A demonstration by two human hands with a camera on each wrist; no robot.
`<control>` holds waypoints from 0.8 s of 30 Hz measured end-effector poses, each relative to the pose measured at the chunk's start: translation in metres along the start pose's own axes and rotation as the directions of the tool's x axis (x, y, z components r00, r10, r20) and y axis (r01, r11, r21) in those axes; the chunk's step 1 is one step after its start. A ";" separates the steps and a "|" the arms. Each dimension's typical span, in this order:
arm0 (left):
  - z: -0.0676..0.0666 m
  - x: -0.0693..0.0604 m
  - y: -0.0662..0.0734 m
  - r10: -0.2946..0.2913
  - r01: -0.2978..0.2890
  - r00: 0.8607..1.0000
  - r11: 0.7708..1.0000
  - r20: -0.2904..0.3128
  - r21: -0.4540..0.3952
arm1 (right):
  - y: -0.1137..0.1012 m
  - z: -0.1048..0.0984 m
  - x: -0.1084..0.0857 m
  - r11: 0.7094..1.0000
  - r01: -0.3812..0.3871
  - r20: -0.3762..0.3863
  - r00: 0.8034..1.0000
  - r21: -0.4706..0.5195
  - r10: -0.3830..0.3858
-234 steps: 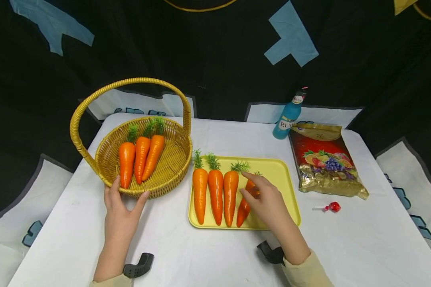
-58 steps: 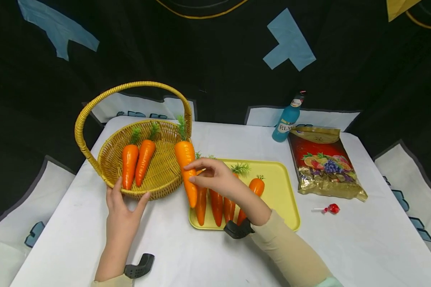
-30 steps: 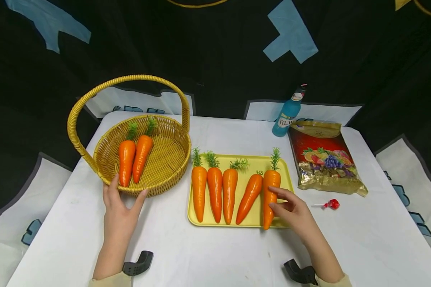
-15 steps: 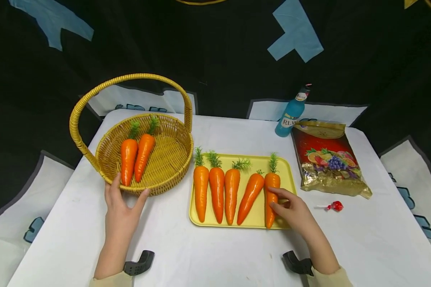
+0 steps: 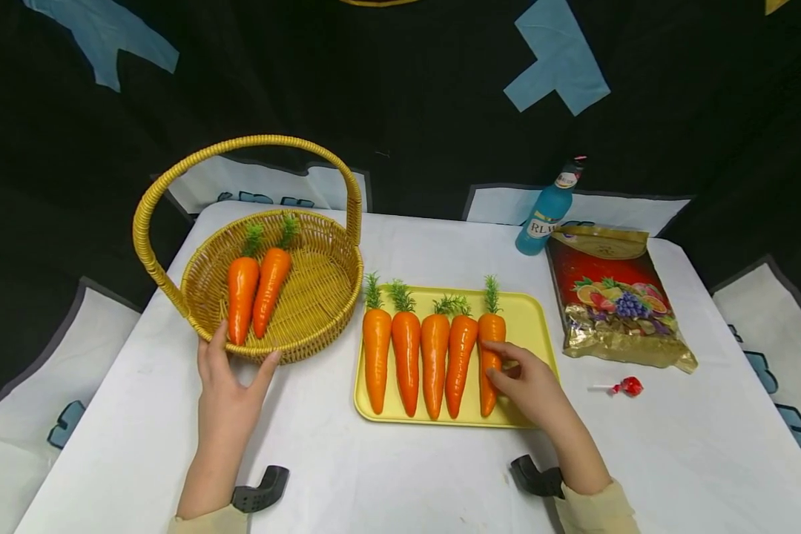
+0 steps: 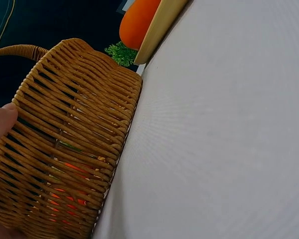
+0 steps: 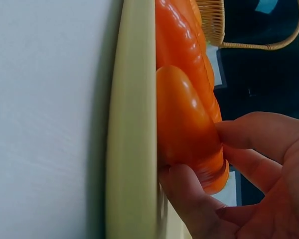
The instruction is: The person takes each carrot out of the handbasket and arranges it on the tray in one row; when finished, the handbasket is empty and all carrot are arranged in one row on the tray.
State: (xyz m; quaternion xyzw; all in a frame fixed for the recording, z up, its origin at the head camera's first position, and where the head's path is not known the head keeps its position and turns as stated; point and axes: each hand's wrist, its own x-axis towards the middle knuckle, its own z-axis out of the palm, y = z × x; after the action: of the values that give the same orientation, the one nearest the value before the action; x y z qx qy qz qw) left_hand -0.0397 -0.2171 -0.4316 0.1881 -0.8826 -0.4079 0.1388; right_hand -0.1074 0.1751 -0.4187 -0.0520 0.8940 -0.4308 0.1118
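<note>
My left hand (image 5: pixel 230 400) holds the near rim of a yellow wicker basket (image 5: pixel 317 337) with a tall handle. Two orange carrots with green tops, a left carrot (image 5: pixel 242 297) and a right carrot (image 5: pixel 271 289), lie inside it. On a yellow tray (image 5: pixel 530 334) several carrots form a row, tops pointing away from me. With thumb and fingers, my right hand (image 5: pixel 530 386) pinches the rightmost carrot (image 5: pixel 490 334), which lies on the tray. The right wrist view shows that carrot (image 7: pixel 184 114) close to its neighbour, just behind the tray's edge (image 7: pixel 132 124).
A blue bottle (image 5: pixel 547 211) stands at the back right. Beside it lies a red and gold fruit-print bag (image 5: pixel 617 300), with a red lollipop (image 5: pixel 630 386) in front. A dark curtain (image 5: pixel 414 96) hangs behind the white-covered table (image 5: pixel 374 475).
A third carrot has gone from the basket to the tray's right side in my right hand. Since half a second ago it shifted left, and the slanted carrot beside it straightened against the row.
</note>
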 end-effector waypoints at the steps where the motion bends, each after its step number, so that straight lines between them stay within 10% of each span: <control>1: 0.000 0.000 0.000 0.000 0.000 1.000 1.000 0.001 0.002 | 0.000 0.000 0.001 1.000 0.001 0.000 1.000 -0.005 -0.001; 24: -0.001 -0.001 0.002 -0.001 0.001 1.000 1.000 0.006 0.011 | -0.009 0.010 -0.015 0.964 0.008 -0.050 0.999 -0.266 -0.022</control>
State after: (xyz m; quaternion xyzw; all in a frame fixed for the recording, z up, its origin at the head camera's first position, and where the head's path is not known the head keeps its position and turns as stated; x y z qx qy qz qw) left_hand -0.0391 -0.2158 -0.4293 0.1880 -0.8852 -0.4036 0.1352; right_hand -0.0901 0.1643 -0.4156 -0.0619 0.9458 -0.3092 0.0771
